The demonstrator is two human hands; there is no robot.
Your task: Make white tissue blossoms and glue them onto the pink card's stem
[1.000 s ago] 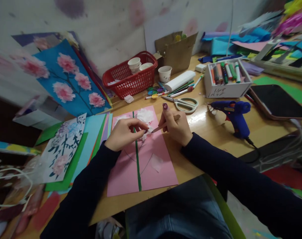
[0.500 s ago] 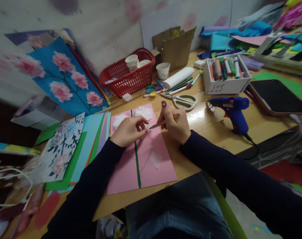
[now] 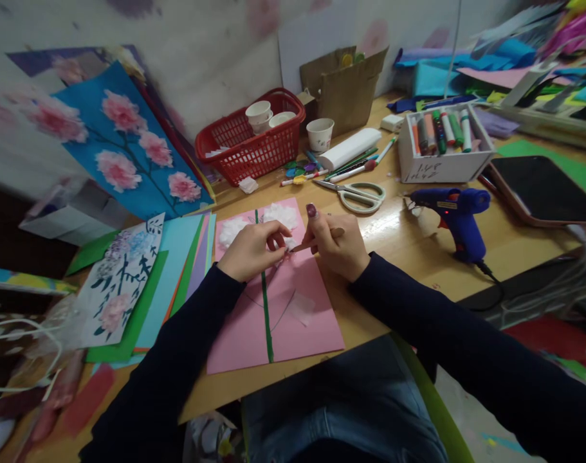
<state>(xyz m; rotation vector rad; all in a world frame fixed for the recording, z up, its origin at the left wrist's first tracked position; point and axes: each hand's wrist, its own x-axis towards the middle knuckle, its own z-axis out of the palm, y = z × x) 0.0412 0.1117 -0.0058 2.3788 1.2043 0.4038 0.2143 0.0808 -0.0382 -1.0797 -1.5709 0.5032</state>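
Right hand (image 3: pixel 339 247) is closing fully round a brown stick (image 3: pixel 303 245), its tip meeting white tissue (image 3: pixel 289 242) at one o'clock on the pink sheet (image 3: pixel 305 337). Left hand (image 3: pixel 254 249) is curling at the tissue's nine o'clock; pinch unclear. I'm judging: tissue placing; next is calling for light pressure.

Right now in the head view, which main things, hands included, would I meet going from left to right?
Blue picture, left hand, right hand with a stick in its grip, marker box, phone.
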